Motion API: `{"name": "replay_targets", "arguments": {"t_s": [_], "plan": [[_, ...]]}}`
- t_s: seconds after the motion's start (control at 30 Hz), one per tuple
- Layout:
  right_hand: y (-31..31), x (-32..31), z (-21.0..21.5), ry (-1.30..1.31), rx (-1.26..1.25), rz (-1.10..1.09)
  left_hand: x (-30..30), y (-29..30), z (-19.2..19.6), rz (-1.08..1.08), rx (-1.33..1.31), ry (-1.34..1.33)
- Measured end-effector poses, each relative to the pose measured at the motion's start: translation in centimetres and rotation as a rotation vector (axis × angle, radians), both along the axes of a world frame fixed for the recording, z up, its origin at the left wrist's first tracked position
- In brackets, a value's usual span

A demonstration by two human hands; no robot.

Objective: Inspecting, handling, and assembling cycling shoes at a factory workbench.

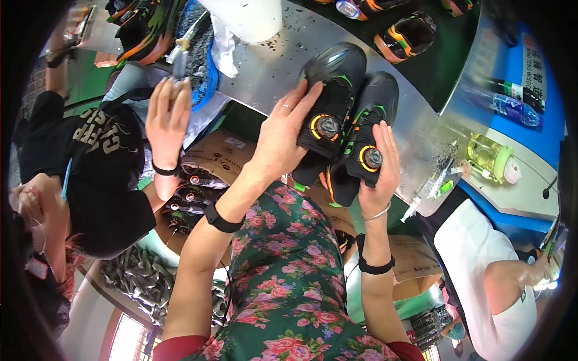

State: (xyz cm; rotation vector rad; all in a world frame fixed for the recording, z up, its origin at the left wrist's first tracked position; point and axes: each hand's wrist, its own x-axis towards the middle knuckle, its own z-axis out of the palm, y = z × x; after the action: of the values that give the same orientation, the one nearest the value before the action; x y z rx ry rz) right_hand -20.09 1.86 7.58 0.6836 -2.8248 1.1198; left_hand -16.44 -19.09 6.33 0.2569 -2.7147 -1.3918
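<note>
Black shoes [337,61] between both hands [278,137]

A brushed grey metal table [262,84] is stretching across the far middle, its top catching pale light. A dark green flat surface [445,78] is running along the far right beside its metal edge. An upright bright blue panel [512,63] is standing on the right, behind a pale grey table [533,195]. At the near left, a whitish wall [90,316] is surrounding a glaring, barred window [129,342].
</note>
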Motion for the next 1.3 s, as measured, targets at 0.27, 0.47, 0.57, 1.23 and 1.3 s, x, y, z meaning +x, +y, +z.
{"name": "replay_targets", "arguments": {"t_s": [0.27,0.47,0.57,1.23,1.3], "plan": [[-0.3,0.0,0.2,0.016,-0.01,-0.004,0.0,-0.2,-0.1,0.011,0.007,0.027],[-0.1,-0.1,0.6,-0.026,-0.082,0.097,0.3,-0.1,0.3,0.063,0.038,-0.01],[0.3,-0.1,0.4,-0.015,-0.075,0.083,-0.2,0.1,0.3,0.047,0.047,0.032],[0.4,-0.1,-0.3,-0.012,-0.082,0.073,-0.2,1.2,-1.1,0.16,0.067,0.123],[0.3,-0.1,-0.2,-0.002,-0.102,0.074,-0.4,1.3,-0.9,0.149,0.083,0.108]]}}
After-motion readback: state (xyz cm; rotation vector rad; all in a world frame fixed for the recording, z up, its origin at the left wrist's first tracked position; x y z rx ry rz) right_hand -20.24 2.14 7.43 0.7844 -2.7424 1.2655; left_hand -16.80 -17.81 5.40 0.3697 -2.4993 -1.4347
